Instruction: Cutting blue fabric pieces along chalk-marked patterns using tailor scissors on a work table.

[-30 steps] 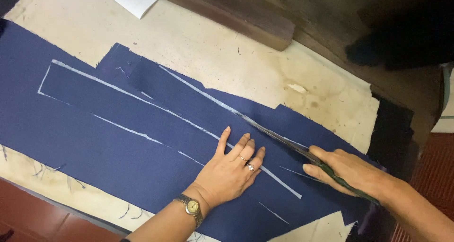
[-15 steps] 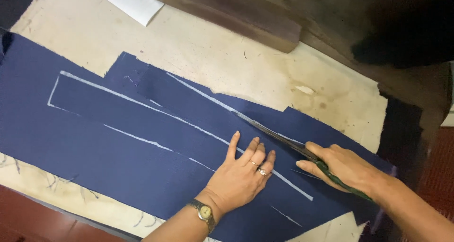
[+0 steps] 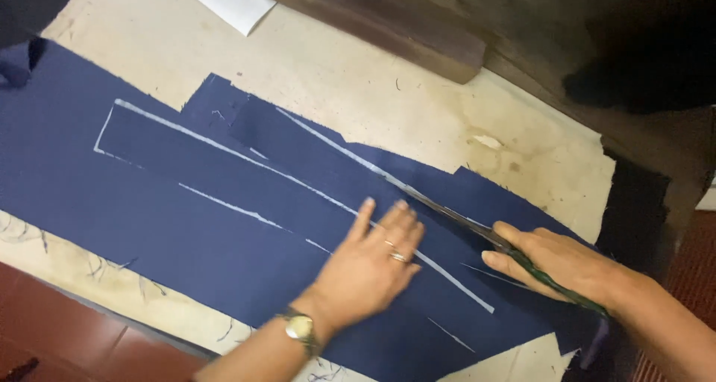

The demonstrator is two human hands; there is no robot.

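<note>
Your left hand (image 3: 373, 259) lies flat, fingers spread, on the navy blue cloth (image 3: 186, 218) just left of the cut — pressing it so the fabric stays smooth and does not shift. Your right hand (image 3: 556, 261) is closed round the green handles of the scissors (image 3: 477, 229), whose blades point far-left along a white chalk line (image 3: 328, 149). The cloth sprawls across the middle of the pale, stained table cover (image 3: 358, 76), from the left edge to your right hand. A dark wooden block (image 3: 373, 20) sits at the far side, white paper (image 3: 231, 1) beside it. No container shows — nothing is held in one.
</note>
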